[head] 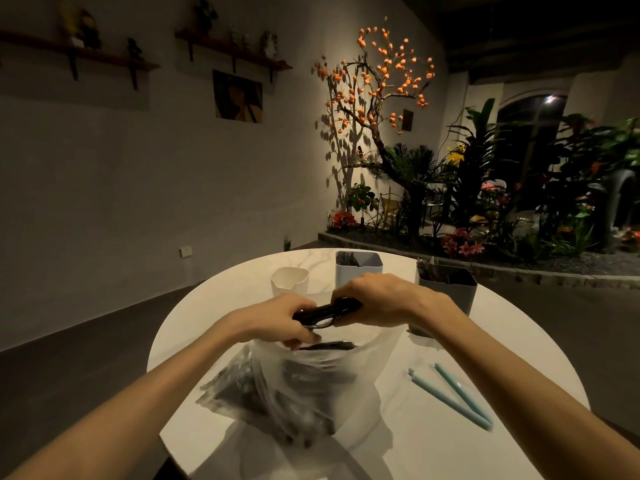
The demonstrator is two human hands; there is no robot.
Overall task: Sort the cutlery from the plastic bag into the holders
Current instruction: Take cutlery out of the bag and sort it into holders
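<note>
Here, nearest to me on the white table (398, 445), stands the plastic bag (304, 386), thin and soft, with dark cutlery still inside. To its right lie two blue straws (453, 396). Just above the bag's mouth my left hand (280, 320) and right hand (374, 299) both curl around a black bundle of cutlery (325, 311). I judge it light, stiff and a little slippery, so the handles are the best place to hold. Farther stand the white holder (289, 282), the grey holder (358, 268) and the dark holder (446, 289).
</note>
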